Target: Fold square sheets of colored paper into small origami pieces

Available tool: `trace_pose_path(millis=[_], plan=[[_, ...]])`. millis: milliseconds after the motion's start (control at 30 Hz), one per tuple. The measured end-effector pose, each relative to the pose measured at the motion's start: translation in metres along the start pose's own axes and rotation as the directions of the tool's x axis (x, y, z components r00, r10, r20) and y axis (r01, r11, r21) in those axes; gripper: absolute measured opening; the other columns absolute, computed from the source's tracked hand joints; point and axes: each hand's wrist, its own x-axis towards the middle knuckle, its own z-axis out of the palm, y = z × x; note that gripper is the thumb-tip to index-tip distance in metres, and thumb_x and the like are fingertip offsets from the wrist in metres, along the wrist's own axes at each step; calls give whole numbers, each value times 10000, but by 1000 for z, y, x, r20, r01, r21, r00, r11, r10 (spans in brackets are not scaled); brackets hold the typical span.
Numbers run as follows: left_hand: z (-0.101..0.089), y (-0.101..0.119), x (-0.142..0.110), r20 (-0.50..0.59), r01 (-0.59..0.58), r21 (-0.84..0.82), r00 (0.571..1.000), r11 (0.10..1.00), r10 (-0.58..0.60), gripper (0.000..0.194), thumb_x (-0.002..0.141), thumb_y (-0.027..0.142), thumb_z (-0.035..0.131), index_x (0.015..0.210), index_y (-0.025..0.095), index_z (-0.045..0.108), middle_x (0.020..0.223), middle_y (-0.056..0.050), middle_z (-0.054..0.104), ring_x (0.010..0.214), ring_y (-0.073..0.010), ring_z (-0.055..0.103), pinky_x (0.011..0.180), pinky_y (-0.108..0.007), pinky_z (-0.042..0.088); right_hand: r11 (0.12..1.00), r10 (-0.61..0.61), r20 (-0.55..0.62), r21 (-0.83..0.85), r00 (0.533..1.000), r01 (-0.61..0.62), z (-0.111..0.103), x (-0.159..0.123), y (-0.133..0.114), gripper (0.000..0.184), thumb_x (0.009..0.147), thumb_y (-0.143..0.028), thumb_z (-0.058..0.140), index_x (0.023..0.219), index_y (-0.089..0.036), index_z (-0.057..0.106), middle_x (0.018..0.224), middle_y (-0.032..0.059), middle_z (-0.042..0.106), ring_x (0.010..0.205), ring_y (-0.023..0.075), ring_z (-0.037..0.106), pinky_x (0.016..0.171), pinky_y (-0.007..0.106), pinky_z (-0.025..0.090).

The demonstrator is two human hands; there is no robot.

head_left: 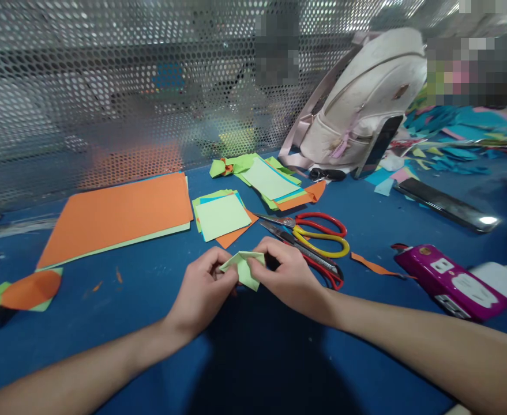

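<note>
The folded pale green paper (247, 275) lies between the two hands, over the blue counter (119, 328), on the side toward the person and well short of the far edge, where the perforated metal panel (119, 109) stands. Its wider span runs roughly parallel to that far edge, with a raised ridge at the top and a tapered end pointing toward the person. Neither hand is nearer: the left hand (200, 291) pinches its left end, and the right hand (294, 278) pinches its right end, thumb on the near face. Both hands are closed on the paper, though the fingers behind it are mostly hidden. Just beyond, toward the far edge, lies the small stack of square paper (224, 217). The scissors with red and yellow handles (321, 237) lie beyond the right hand, their blades angled toward that stack.
</note>
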Motion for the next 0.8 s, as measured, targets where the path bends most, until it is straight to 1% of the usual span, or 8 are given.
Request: trace_pose_path(millis=[200,367,433,533,700,800], plan=[[0,4,0,23,45,-64,999,997,-44,96,730,205,547,644,180,514,550,51,563,499,-96,538,510,-212,394,997,-77,-4,-14,997,77,0,-1,1,149,755,-122,503,620,-186,494,645,-18,508,603,103,469,582,227,377],[0,6,0,63,91,-90,994,992,-85,85,765,256,549,729,179,543,540,57,573,501,-102,548,515,-211,401,994,-101,-12,-52,995,100,2,-1,3,165,761,-126,509,609,-184,485,643,-13,505,614,111,461,594,242,367],[-1,6,0,78,80,-83,994,993,-74,135,791,286,531,716,176,551,538,51,576,515,-104,548,531,-214,403,991,-121,-11,-55,993,120,2,-2,4,159,760,-118,508,614,-181,502,646,-9,509,617,113,460,597,245,364],[-1,6,-2,71,81,-47,994,996,-77,177,796,278,515,650,178,524,510,45,569,526,-109,540,526,-214,388,987,-150,1,-49,989,150,2,-2,6,158,759,-107,508,619,-178,519,650,-5,513,624,115,461,605,246,365],[0,6,-2,69,99,-35,993,995,-96,147,768,259,513,642,183,510,515,43,567,515,-112,537,510,-215,381,988,-148,11,-49,989,149,3,-2,7,154,763,-113,512,626,-183,520,656,-9,517,632,114,464,617,244,371],[0,8,-1,61,87,11,994,996,-88,103,751,269,516,696,183,529,536,44,553,513,-115,530,501,-218,377,991,-120,10,-49,993,121,2,-2,5,157,765,-130,513,618,-185,500,652,-11,505,628,114,458,609,243,366]])
